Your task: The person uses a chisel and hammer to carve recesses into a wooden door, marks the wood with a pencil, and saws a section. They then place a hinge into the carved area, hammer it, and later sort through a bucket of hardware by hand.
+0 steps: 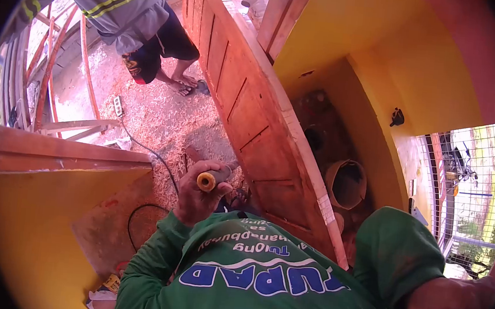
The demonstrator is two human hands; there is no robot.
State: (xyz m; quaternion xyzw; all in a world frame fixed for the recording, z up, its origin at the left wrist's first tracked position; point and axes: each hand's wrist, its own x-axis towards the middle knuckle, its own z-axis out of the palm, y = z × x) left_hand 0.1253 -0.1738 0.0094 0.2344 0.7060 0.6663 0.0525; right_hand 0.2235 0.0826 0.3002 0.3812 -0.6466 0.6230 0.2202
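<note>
Yellow-handled tool (207,181) is gripped in left hand (197,194), bucket (345,184) beyond door (252,105).

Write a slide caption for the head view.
Left hand grips a yellow-ended tool handle beside a red wooden door, wood shavings below.

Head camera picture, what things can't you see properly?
In the head view, the left hand wraps the tool; only its yellow end shows, and that hand hides the working end.
The right hand is blurred and cut by the dark lower-right edge; its grip is unclear.
The co-worker is cut off by the top edge.
</note>
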